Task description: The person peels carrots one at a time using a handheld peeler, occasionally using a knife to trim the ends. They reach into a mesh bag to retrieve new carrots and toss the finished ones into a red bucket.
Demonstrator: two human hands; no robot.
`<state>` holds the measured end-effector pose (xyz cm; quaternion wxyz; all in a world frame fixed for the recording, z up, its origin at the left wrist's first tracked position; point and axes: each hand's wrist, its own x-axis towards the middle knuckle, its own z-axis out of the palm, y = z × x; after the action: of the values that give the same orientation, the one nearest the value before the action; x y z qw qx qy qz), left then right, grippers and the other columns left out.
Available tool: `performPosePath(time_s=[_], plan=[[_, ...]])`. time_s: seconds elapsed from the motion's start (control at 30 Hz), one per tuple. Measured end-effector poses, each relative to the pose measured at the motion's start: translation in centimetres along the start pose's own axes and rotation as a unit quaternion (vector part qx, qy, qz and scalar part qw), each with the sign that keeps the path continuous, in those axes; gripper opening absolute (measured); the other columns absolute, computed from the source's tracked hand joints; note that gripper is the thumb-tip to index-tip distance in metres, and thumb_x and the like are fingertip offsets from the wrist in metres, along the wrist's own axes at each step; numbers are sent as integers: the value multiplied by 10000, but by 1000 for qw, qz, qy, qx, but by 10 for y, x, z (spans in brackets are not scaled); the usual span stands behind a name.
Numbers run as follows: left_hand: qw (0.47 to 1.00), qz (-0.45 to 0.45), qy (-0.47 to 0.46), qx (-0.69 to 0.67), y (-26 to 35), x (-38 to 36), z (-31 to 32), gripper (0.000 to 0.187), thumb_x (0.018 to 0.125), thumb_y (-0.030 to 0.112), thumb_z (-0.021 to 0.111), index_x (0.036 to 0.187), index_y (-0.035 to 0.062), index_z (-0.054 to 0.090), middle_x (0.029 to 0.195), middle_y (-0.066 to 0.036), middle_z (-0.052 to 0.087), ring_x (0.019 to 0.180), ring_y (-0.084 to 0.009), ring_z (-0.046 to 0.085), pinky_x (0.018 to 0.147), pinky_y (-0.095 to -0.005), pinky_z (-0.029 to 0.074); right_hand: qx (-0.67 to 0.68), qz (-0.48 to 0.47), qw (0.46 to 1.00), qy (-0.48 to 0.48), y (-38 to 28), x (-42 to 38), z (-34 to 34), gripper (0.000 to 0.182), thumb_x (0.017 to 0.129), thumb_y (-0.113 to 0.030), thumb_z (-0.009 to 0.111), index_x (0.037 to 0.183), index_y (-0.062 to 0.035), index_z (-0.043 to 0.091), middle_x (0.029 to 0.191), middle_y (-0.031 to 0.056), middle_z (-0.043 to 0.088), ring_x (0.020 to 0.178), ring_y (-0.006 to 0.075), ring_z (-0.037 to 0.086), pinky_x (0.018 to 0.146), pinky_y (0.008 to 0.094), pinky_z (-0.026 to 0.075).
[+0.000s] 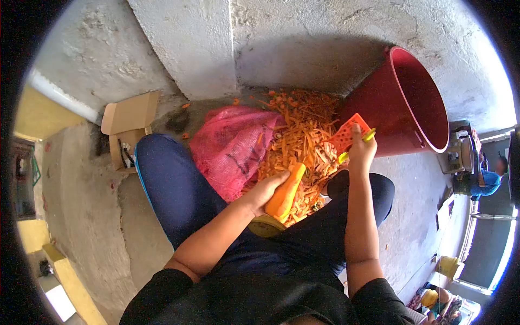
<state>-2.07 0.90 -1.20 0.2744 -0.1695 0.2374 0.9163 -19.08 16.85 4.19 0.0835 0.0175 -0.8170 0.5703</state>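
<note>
My left hand (269, 193) is wrapped round a large peeled carrot (290, 190), held at a tilt over a heap of orange peelings (306, 130). Farther right, my right hand (362, 151) closes on a flat orange-red plastic tool (346, 133) with holes in it. Yellow-green parts (370, 135) of that tool stick out on both sides of the fingers; its exact kind I cannot tell. Carrot and tool are apart. Under my left hand shows part of a yellow round container (264, 226), between my legs.
A pink mesh sack (230, 143) with dark writing lies left of the peelings. The big dark-red tub (379, 103) leans by the wall at right. An opened cardboard box (129, 116) sits beyond my left knee. People (486, 183) are in the far right background.
</note>
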Motion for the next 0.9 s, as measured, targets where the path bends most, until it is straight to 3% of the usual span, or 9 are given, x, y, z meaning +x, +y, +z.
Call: performPosePath(time_s=[0.03,0.17,0.27,0.4,0.43,0.5,0.73,0.87,0.9], plan=[[1000,8,18,0,4,-1,3,433,834,316,455,1147,23,391,949,-113,551,847,-209,564,744,-327,475,82,58,995,-7,-7,-2,-4,181,805,-162,555,875,5,565,713,22,573,596,99,491,561,246,416],[994,97,33,22,9,-4,17,482,782,261,550,1171,41,369,1006,-102,536,885,-201,554,745,-323,473,95,-2,993,-70,0,-22,-1,149,828,-130,512,902,-4,540,756,10,557,641,72,505,584,214,410],[973,155,86,145,3,2,9,506,764,218,574,1188,55,352,1007,-101,546,886,-208,560,768,-330,465,126,32,977,-169,-22,-48,5,160,818,-137,528,917,-11,532,783,18,566,693,76,519,638,219,422],[992,81,89,37,8,5,10,432,825,270,480,1178,45,372,1048,-113,534,928,-214,548,807,-348,447,139,67,945,-287,-31,-70,11,159,800,-91,539,931,-5,514,803,39,571,682,94,535,618,232,447],[995,62,76,-23,7,8,3,416,841,285,449,1173,44,381,1050,-113,534,924,-214,550,803,-347,450,133,15,944,-302,-31,-75,15,152,802,-74,533,930,4,512,800,42,569,670,99,539,605,238,453],[993,58,69,-76,6,9,1,400,864,314,395,1157,42,399,1051,-112,535,918,-213,554,795,-347,456,136,63,934,-325,-36,-83,20,147,796,-89,549,899,14,535,754,50,586,670,98,536,605,249,447],[994,93,45,-40,-2,14,0,379,879,343,345,1084,42,449,975,-104,560,833,-195,572,743,-330,475,19,-55,954,-294,-35,-85,27,149,799,-111,547,893,2,569,730,60,596,658,111,536,599,267,440],[997,44,-44,42,4,-3,8,382,862,379,379,1021,45,475,806,-84,581,662,-164,575,608,-285,480,13,-8,989,-146,-18,-48,22,160,810,-157,541,866,-8,561,739,12,576,667,83,505,614,241,419],[997,43,-23,54,4,-6,13,394,851,398,392,1009,48,478,778,-79,578,633,-158,568,584,-279,473,-9,24,994,-107,-16,-32,15,165,809,-160,545,869,-7,561,734,12,574,663,85,499,615,243,413]])
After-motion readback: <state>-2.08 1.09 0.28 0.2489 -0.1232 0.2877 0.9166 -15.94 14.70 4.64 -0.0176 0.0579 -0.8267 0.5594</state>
